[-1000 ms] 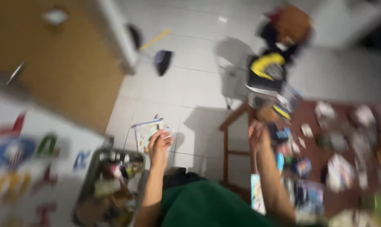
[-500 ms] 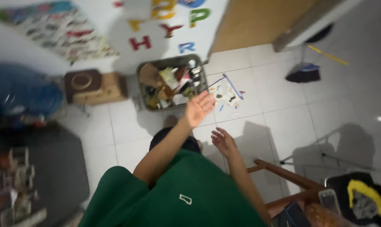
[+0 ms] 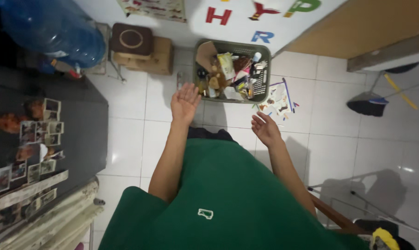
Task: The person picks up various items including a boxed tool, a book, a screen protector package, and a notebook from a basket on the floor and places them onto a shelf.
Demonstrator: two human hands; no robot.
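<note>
Both your hands are open and empty, left hand (image 3: 185, 103) just short of the basket (image 3: 231, 70) on the floor by the wall, right hand (image 3: 265, 129) near the paper scraps (image 3: 278, 99). Reach low and steady, picking one item cleanly from the heap.

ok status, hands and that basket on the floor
Left hand open, empty, palm up beside the basket. Right hand open, empty, near paper scraps. Basket full of clutter. Nothing between.

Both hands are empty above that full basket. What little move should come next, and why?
Probably lower the left hand toward the grey basket, since it hovers open, palm up, beside the rim. The right hand is open too, nearer the paper scraps on the floor.
</note>
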